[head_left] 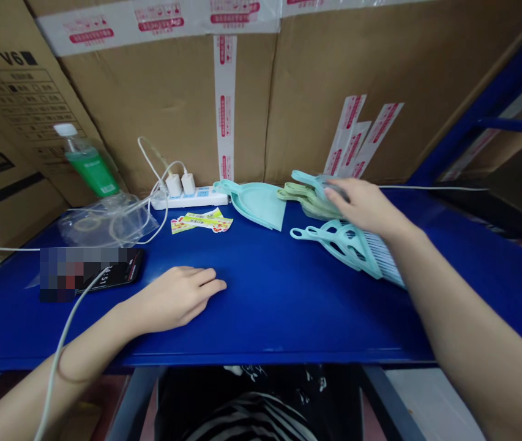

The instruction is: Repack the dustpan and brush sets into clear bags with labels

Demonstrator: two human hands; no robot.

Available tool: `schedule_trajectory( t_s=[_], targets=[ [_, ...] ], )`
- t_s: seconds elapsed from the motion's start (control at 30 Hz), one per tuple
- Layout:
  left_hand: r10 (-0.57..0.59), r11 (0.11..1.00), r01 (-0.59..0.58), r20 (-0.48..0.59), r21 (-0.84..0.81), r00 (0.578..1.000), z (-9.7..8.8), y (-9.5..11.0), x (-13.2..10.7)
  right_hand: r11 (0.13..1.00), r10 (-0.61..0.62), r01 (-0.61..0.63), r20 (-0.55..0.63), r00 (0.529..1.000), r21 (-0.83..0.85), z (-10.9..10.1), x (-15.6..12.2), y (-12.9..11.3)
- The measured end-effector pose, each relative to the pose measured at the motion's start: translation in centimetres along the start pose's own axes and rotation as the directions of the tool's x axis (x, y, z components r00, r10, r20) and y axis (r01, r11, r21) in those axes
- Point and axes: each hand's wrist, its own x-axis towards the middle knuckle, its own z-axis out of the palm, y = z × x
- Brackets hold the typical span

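Observation:
My left hand (pixel 182 298) rests palm down on the blue tabletop, fingers loosely stretched and nothing in them. At the back right, my right hand (pixel 361 202) has its thumb and fingers around the edge of a light blue dustpan (pixel 306 178). That dustpan lies over green dustpans (pixel 304 197); the hand partly hides the pile. In front of the pile are light blue brushes (pixel 343 245) with looped handles, their bristles toward my right forearm. Left of the pile, more light blue dustpans (pixel 261 205) lie stacked near the cardboard.
A white power strip (pixel 201 197) with two chargers and cables lies along the back, near colourful labels (pixel 201 220). To the left are a green-labelled bottle (pixel 89 162), a clear plastic bag (pixel 104 223) and a phone (pixel 127 269). Tall cardboard boxes (pixel 160 92) wall the back.

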Motion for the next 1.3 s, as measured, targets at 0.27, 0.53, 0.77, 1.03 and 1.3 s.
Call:
schedule_trajectory(
  t_s=[0.27, 0.53, 0.77, 1.03, 1.3],
  targets=[
    [-0.031, 0.999, 0.031, 0.03, -0.016, 0.999, 0.0, 0.1, 0.1, 0.94, -0.293, 0.326, 0.254, 0.922, -0.102, 3.9, -1.0, -7.4],
    [-0.025, 1.0, 0.025, 0.048, 0.002, 0.999, 0.1, 0.1, 0.2, 0.977, -0.146, 0.183, 0.276, 0.95, -0.113, 4.8, -1.0, -8.5],
    [0.0, 1.0, -0.001, 0.028, 0.027, 1.0, 0.0, 0.2, 0.2, 0.989, -0.112, 0.129, 0.205, 0.972, -0.072, 4.3, -1.2, -8.7],
    [-0.03, 0.994, 0.034, -0.047, 0.102, 0.998, 0.1, -0.1, 0.0, 0.952, -0.266, 0.26, 0.011, 0.964, 0.162, 2.0, -2.9, -9.2],
    [-0.019, 0.984, 0.086, -0.381, 0.158, 0.925, 0.4, -0.2, -0.1, 0.828, -0.525, 0.48, 0.1, 0.845, 0.291, 1.5, -4.8, -11.3]
  ],
)
